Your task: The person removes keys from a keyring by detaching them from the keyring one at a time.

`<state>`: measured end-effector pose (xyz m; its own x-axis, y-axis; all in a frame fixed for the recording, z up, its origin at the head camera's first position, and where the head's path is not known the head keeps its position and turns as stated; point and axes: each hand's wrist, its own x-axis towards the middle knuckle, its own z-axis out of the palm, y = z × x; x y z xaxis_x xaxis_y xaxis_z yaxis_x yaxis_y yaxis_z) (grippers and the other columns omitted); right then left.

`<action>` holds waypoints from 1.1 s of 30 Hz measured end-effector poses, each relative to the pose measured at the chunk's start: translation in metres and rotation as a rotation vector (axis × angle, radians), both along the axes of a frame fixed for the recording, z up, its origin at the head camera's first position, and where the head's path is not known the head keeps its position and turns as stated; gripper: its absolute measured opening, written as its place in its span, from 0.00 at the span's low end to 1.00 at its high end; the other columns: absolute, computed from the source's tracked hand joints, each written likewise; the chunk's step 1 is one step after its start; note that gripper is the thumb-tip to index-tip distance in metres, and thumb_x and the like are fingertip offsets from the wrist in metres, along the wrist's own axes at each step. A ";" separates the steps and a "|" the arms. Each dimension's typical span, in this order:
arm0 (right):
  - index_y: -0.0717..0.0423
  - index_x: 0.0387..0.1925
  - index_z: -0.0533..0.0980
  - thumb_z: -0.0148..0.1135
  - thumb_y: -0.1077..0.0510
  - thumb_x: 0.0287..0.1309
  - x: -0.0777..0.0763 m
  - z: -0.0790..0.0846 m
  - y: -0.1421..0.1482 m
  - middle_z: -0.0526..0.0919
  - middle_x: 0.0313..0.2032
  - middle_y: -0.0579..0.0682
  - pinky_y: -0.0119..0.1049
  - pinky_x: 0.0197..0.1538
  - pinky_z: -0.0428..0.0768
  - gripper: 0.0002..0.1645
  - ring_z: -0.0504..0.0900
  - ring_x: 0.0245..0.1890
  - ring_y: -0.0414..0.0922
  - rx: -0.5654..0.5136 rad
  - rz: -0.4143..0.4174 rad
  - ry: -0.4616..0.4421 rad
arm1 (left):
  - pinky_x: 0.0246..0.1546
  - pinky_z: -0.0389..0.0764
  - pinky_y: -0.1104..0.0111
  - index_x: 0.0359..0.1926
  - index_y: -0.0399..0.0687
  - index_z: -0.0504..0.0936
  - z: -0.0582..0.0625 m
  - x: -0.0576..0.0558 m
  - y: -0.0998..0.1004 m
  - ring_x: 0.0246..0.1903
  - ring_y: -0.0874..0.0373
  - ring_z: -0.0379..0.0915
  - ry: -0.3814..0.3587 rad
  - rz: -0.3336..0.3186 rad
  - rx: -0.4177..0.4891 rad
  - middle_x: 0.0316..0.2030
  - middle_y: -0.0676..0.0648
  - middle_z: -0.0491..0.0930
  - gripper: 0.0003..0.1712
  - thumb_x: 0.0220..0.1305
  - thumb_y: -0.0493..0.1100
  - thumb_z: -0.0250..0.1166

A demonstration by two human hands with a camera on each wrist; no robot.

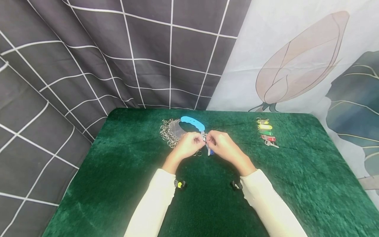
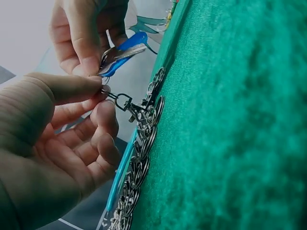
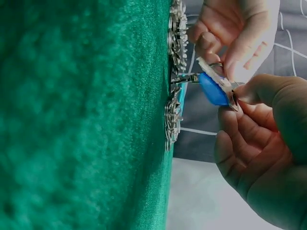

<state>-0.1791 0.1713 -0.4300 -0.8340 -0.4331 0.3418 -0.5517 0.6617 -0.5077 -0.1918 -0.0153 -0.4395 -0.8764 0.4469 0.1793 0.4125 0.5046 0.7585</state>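
In the head view my left hand (image 1: 189, 144) and right hand (image 1: 224, 144) meet fingertip to fingertip over the table. My left thumb and fingers pinch a metal key ring (image 2: 110, 94), linked to a small swivel clasp (image 2: 136, 112). With thumb and forefinger, my right hand grips a key (image 3: 216, 73) with a blue key tag (image 3: 211, 90). Behind the left hand lies a key holder with a light blue handle (image 1: 192, 122), a clear plate (image 1: 177, 129) and many metal rings (image 1: 167, 131) along its edge. My fingertips partly hide where the tag's ring meets the key ring.
On the right of the green cloth-covered table (image 1: 296, 184) lies a column of keys with tags: a yellow tag (image 1: 265, 126), a green tag (image 1: 266, 133), a red tag (image 1: 268, 138) and a silver key (image 1: 271, 144). A grid-patterned curtain (image 1: 154, 42) hangs behind.
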 end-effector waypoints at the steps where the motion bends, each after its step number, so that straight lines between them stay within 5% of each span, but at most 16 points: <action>1: 0.58 0.31 0.78 0.62 0.68 0.53 0.000 0.000 0.000 0.81 0.25 0.49 0.37 0.30 0.82 0.04 0.77 0.25 0.42 0.000 -0.003 -0.003 | 0.32 0.81 0.64 0.26 0.44 0.82 -0.001 -0.001 0.000 0.26 0.58 0.75 0.002 -0.006 0.008 0.26 0.47 0.81 0.06 0.58 0.39 0.67; 13: 0.58 0.30 0.78 0.60 0.67 0.52 0.000 -0.001 -0.001 0.82 0.25 0.50 0.37 0.30 0.83 0.03 0.79 0.25 0.43 0.007 -0.081 -0.041 | 0.33 0.80 0.65 0.24 0.46 0.82 -0.003 -0.005 -0.004 0.28 0.58 0.75 0.010 -0.048 0.044 0.26 0.49 0.79 0.06 0.55 0.36 0.70; 33: 0.55 0.30 0.78 0.59 0.60 0.58 0.000 0.001 -0.008 0.83 0.25 0.51 0.37 0.24 0.77 0.04 0.76 0.20 0.45 -0.034 -0.251 -0.430 | 0.34 0.81 0.63 0.28 0.44 0.84 -0.005 -0.005 -0.012 0.30 0.58 0.76 -0.022 -0.101 0.121 0.28 0.47 0.80 0.03 0.57 0.34 0.68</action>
